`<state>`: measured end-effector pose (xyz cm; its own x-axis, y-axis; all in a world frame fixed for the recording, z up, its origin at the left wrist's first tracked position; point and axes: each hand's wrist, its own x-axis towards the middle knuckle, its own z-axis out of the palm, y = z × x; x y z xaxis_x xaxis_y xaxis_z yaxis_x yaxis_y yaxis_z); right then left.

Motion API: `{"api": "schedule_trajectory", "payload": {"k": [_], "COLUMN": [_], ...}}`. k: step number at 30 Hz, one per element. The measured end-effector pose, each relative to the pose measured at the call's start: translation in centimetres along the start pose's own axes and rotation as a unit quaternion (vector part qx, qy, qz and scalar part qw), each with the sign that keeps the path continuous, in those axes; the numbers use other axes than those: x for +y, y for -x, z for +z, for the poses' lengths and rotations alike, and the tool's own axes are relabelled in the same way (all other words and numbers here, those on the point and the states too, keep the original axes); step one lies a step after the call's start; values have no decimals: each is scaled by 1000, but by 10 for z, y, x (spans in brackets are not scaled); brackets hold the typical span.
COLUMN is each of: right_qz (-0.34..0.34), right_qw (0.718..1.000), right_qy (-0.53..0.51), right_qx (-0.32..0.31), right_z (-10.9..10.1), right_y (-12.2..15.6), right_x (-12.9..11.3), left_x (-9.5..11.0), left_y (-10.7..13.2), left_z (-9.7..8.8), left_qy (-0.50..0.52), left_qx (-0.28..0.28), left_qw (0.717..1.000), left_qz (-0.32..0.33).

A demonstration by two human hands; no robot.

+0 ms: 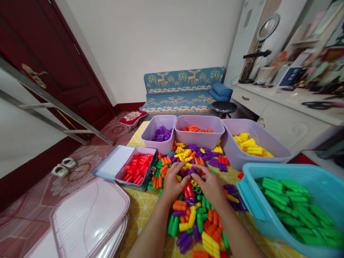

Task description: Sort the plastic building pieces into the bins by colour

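Note:
A heap of small bullet-shaped plastic pieces (192, 216) in red, orange, yellow, green and purple covers the table's middle, many joined side by side. My left hand (173, 181) reaches into it from the left, its fingers bent and thumb apart from them. Opposite it, my right hand (211, 184) has its fingers curved and thumb spread inward. Purple and yellow pieces lie between the two hands, close to the thumbs. Some fingertips are hard to make out against the pile. Just below the thumbs are red pieces (189, 190).
Lilac bins of purple (158, 143), orange (199, 138) and yellow pieces (258, 159) line the far side. A turquoise tub (260, 222) of green pieces stands right. At left are a lidded box (138, 185) of red pieces and stacked lids (88, 215).

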<state>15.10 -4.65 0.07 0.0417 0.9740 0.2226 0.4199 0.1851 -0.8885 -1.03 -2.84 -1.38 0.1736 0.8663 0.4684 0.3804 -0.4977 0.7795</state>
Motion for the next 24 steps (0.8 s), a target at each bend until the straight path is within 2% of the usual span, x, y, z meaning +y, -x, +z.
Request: {"api": "schedule_trajectory", "payload": {"k": [3, 7, 10, 14, 18, 22, 24], "right_qz": [25, 26, 15, 38, 50, 52, 52], "right_qw": [995, 993, 992, 994, 995, 995, 994], "right_qy": [-95, -112, -120, -82, -65, -84, -91], "right_qx": [-8, 8, 34, 58, 53, 32, 26], "right_z": [5, 6, 3, 1, 2, 5, 6], "right_y": [3, 3, 2, 2, 3, 3, 2], "right_x": [-7, -5, 2, 9, 13, 17, 18], "left_x": [-1, -4, -1, 14, 27, 22, 15], "left_y": [1, 3, 3, -4, -27, -67, -85], "left_z": [0, 2, 1, -9, -28, -49, -57], "left_qy": [0, -21, -41, -60, -79, -82, -104], "left_qx": [-8, 7, 47, 144, 236, 314, 286], "left_qw": [999, 998, 996, 984, 966, 946, 952], "left_qz": [32, 55, 66, 87, 62, 23, -2]}}
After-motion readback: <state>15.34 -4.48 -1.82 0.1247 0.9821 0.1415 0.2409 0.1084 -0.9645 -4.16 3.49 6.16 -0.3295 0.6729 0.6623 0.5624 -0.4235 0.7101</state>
